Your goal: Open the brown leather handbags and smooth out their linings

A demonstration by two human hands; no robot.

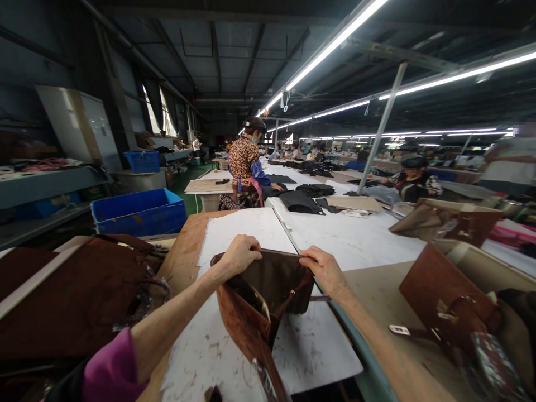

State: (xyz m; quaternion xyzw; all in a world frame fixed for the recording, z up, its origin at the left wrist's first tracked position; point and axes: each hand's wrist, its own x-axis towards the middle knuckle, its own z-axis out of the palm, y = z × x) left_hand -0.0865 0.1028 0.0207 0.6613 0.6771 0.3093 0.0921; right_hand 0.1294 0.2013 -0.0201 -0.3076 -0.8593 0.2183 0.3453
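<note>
A brown leather handbag (245,312) stands on the white-covered table (318,346) in front of me, its dark lining showing inside. My left hand (243,254) pinches the bag's far top edge near its left end. At the right end of that same edge, the fingers of my right hand (324,268) are closed on the rim. The edge runs roughly straight between both hands. A strap or handle, partly wrapped in clear plastic, hangs from the bag's near side toward me.
Brown bags lie stacked at the left (96,296), and another brown bag (450,296) sits at the right with its handle wrapped in plastic. Beyond the left stack is a blue bin (140,212). A co-worker (247,162) stands at the table ahead, beside black pieces (299,201).
</note>
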